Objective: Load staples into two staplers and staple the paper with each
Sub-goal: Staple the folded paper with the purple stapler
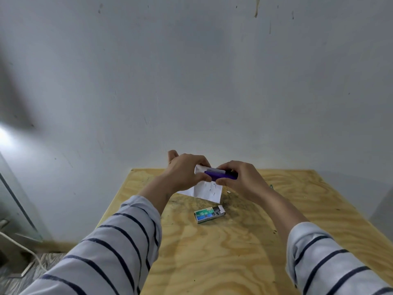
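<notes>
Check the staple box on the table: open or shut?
Open. The staple box lies flat on the table with its right-end flap folded out and the dark inside showing. Whether staples remain inside cannot be told.

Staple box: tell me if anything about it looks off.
The staple box lies flat on the wooden table with its right end flap open. Nothing has visibly spilled from it. Otherwise nothing stands out.

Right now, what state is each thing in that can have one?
Purple stapler: held off the table by both hands; open or shut cannot be told.
Paper: lifted at the stapler, already bearing several staples.
Staple box: lying on the table, drawer slid partly out.
Left hand: gripping paper and stapler.
Right hand: gripping the stapler.
</notes>
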A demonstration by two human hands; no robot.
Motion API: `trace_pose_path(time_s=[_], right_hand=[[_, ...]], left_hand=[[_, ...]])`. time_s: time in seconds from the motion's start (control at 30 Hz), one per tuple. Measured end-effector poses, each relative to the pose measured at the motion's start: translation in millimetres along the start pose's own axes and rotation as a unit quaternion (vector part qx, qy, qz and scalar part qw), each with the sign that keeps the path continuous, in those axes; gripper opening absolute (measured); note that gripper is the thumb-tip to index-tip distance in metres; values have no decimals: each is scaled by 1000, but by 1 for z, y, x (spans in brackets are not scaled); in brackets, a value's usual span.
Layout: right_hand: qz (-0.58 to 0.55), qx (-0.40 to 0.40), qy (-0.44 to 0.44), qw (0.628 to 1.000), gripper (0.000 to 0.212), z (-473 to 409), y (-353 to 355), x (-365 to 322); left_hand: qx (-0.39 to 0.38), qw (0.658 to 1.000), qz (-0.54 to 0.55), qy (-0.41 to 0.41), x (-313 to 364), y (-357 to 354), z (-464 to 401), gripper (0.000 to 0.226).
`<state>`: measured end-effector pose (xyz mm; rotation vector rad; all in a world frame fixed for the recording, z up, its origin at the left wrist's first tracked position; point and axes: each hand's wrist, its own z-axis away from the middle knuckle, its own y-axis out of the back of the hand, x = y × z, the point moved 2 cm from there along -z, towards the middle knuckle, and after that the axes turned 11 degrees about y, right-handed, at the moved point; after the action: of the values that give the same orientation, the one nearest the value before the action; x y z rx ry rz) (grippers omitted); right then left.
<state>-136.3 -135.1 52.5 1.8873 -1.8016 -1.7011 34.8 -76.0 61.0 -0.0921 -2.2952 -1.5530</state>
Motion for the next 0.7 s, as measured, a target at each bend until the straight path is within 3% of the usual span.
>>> trace_pose_path(time_s=[0.23, 0.4, 0.53, 0.7], right_hand=[[4, 26, 10, 1000, 26, -1, 0, -3], [2, 28, 9, 1000, 31, -6, 0, -3], [-24, 25, -13, 999, 36, -7, -1, 2], [-97, 100, -89, 986, 30, -11, 5, 17]], left_hand=[[64, 998, -23, -8, -1, -2, 1, 21], [28, 997, -75, -4, -7, 7, -1, 43], [52, 991, -112, 46, -21, 19, -2, 25], [41, 983, 4, 177, -40, 15, 0, 24]])
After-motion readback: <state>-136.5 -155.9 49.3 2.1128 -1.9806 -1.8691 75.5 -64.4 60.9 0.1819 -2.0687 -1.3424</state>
